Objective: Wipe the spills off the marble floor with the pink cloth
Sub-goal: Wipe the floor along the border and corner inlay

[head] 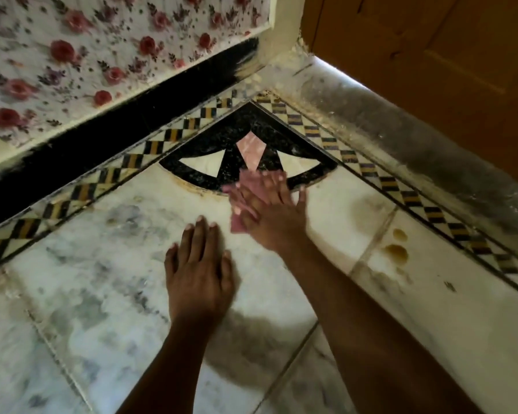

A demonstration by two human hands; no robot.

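Pink cloth (pixel 245 201) under right hand (pixel 269 210), at edge of black inlay (pixel 210 138) on marble floor (pixel 281 294). Fingers spread flat, pressing, blurred. Left hand (pixel 198 273) flat, empty, bracing. Keep palm pressure even; brown spills (pixel 396 252) sit off right, unwiped, so sweep there next.

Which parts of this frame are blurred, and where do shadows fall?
Head view: right hand and pink cloth smeared by motion; left hand fairly sharp, flat on the floor; a dark shadow lies under the forearms; wide-angle bending at the edges.
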